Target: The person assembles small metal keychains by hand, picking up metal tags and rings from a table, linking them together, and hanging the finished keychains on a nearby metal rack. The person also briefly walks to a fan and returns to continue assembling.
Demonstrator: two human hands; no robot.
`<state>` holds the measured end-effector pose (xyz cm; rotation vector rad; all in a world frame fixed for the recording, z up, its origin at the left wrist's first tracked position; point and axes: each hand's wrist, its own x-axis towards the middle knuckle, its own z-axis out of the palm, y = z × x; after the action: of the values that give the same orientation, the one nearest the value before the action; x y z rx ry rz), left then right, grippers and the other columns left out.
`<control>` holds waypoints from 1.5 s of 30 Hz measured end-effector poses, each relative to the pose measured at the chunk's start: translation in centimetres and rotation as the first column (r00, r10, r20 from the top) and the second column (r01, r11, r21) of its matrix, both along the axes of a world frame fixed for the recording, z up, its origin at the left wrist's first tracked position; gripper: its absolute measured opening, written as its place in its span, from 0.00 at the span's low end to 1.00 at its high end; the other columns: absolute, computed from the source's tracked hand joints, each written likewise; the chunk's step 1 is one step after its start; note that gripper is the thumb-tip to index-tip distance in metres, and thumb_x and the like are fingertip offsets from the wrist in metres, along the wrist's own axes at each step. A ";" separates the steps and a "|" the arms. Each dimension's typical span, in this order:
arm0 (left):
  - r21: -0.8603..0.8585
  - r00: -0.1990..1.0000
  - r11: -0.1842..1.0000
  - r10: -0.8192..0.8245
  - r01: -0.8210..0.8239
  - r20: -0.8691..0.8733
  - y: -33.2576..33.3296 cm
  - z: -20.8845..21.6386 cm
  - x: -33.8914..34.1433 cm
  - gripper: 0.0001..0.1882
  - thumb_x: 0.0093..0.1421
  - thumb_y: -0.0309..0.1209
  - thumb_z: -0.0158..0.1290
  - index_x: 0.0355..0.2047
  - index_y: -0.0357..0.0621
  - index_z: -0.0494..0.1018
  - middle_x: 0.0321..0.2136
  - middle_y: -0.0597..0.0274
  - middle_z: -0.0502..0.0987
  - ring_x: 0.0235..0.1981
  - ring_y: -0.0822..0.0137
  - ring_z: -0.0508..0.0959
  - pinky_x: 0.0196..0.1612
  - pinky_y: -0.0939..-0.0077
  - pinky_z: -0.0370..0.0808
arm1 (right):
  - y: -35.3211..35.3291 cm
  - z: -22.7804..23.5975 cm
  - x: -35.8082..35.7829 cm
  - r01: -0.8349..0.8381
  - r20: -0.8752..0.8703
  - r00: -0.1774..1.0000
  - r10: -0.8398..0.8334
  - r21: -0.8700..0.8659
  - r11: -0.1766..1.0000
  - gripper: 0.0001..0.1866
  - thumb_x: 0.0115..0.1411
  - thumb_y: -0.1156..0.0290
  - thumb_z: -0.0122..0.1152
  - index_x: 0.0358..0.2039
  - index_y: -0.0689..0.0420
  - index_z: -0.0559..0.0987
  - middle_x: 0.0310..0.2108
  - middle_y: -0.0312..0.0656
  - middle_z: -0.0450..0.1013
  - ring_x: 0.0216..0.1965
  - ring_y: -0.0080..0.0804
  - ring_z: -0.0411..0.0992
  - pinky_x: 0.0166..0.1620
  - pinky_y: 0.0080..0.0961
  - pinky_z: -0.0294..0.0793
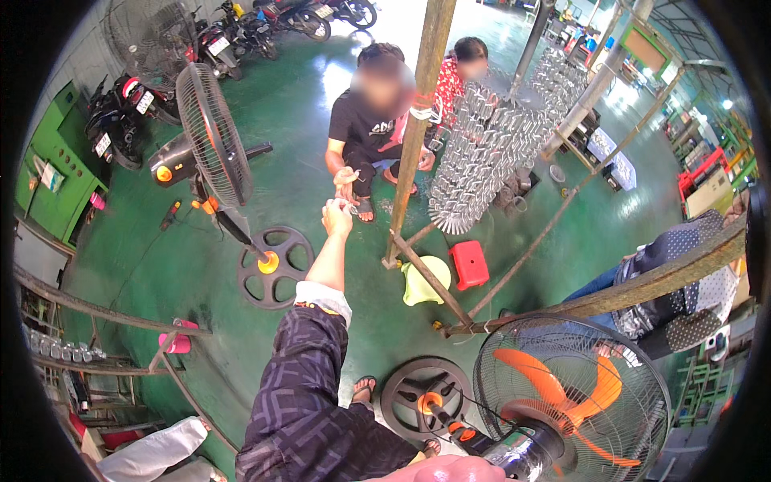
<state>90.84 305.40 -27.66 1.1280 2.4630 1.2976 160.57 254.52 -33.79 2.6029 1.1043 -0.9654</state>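
Reaching far forward over the green painted floor (265,128), the person's left hand (337,217) is meeting the hand of a crouching co-worker in a black shirt (347,175), and small pale metal pieces (347,206) are sitting right between the two hands. The fingers are curling around these pieces, closed enough to grip, though how firmly I cannot tell. By my judgement the hand-over is at its midpoint: both hands are touching the pieces, and neither has let go. Just right of the co-worker, behind the rusty upright steel pole (418,120), the tall rack bristling with shiny silver metal parts (490,153) is looking densely filled.

Much is staying hard to read. The pieces are too small to tell their shape or count. The right hand is hardly showing; only a blurred pink bit of skin (450,470) is cutting into the near edge, so its fingers cannot be judged. The near standing fan with orange blades (572,402) is covering the floor at near right, and the second seated worker's hands are hidden behind the pole and rack.
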 end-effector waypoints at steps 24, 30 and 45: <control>0.136 0.978 0.989 0.037 -0.066 0.204 2.8 -8.5 -2.1 0.11 0.55 0.36 0.58 0.35 0.43 0.77 0.31 0.55 0.77 0.34 0.57 0.76 0.39 0.62 0.73 | -28.7 -4.4 -5.1 0.306 0.126 0.950 -0.287 -0.171 0.936 0.21 0.46 0.52 0.65 0.37 0.53 0.82 0.37 0.45 0.77 0.37 0.45 0.77 0.47 0.39 0.74; -0.022 0.890 0.900 -0.426 0.435 0.162 -8.1 -13.4 3.3 0.11 0.54 0.35 0.56 0.29 0.39 0.77 0.23 0.52 0.78 0.27 0.56 0.75 0.35 0.61 0.73 | -20.1 5.9 -12.7 0.456 0.014 0.889 -0.457 0.041 0.889 0.18 0.43 0.55 0.66 0.30 0.53 0.84 0.28 0.48 0.79 0.34 0.42 0.78 0.42 0.35 0.76; -0.607 0.568 0.000 -0.354 0.795 0.743 -39.1 -13.1 37.5 0.17 0.63 0.39 0.42 0.27 0.41 0.75 0.21 0.57 0.75 0.20 0.62 0.75 0.21 0.64 0.72 | -29.8 3.7 3.8 0.721 -0.334 0.642 -0.691 -0.046 0.692 0.27 0.48 0.47 0.64 0.43 0.50 0.81 0.41 0.48 0.78 0.44 0.45 0.75 0.49 0.33 0.73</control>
<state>128.35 266.26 -40.71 1.1070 1.4579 -0.2946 164.40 224.74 -30.08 3.0795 0.0774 -1.5669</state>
